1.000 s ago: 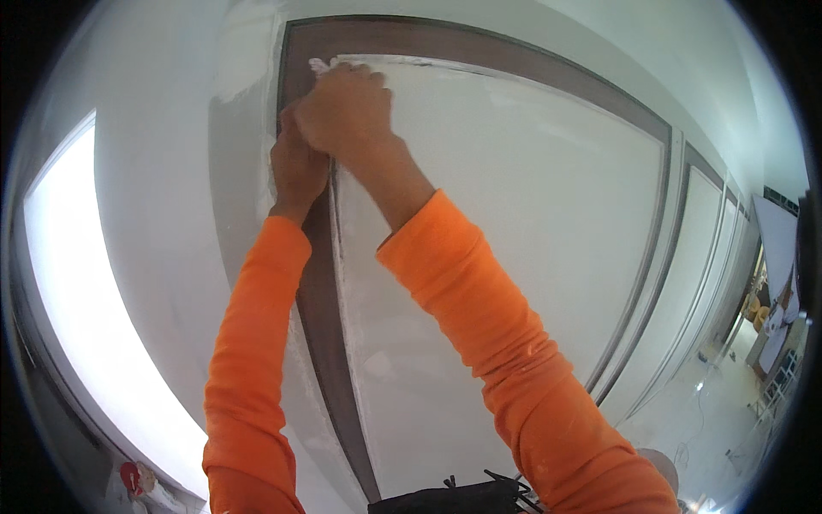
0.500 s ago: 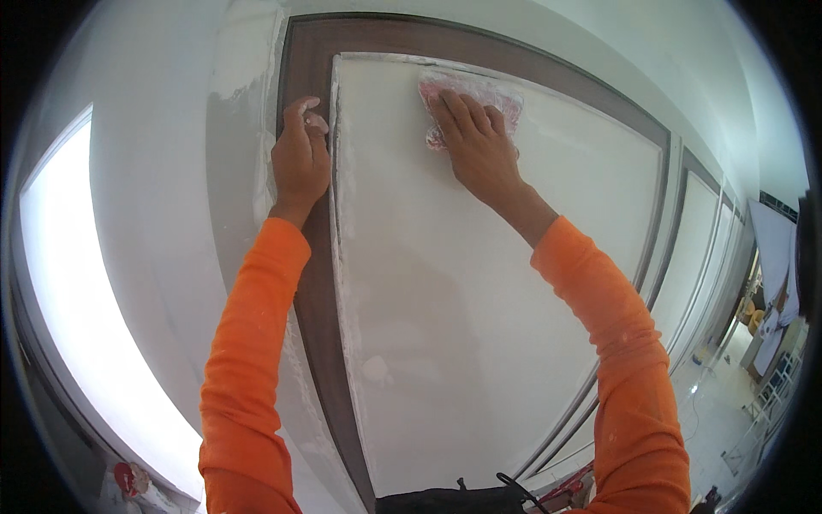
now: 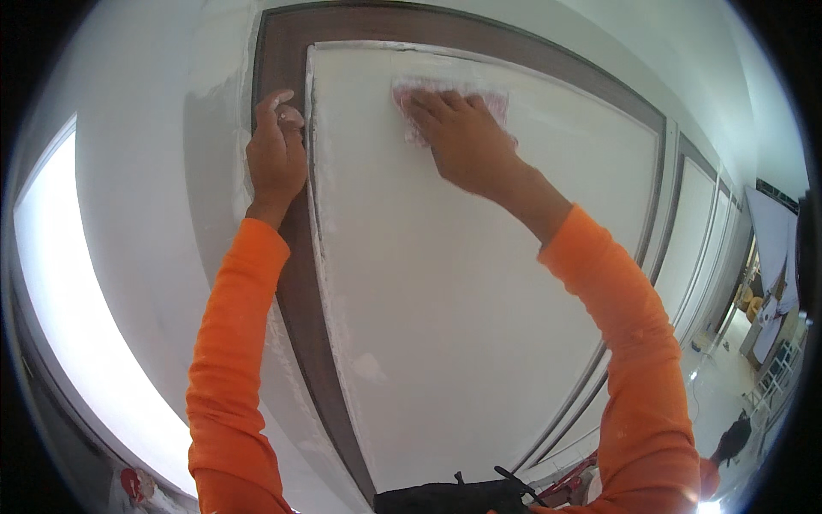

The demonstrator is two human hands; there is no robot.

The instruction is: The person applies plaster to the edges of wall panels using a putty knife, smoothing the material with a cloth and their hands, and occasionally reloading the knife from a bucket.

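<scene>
Against the panel point(image 3: 462, 308), a reddish pad point(image 3: 495, 99) is held by the right hand point(image 3: 465, 144), seemingly for contact; the left hand point(image 3: 276, 147) is half-curled, apparently empty.

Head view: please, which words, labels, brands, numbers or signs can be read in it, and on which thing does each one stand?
No text can be read.
White panel, brown frame and orange sleeves: no lettering seen.
Reddish-white pad: too blurred to tell whether it bears any.
Red object at lower left: too small and blurred to tell.
</scene>
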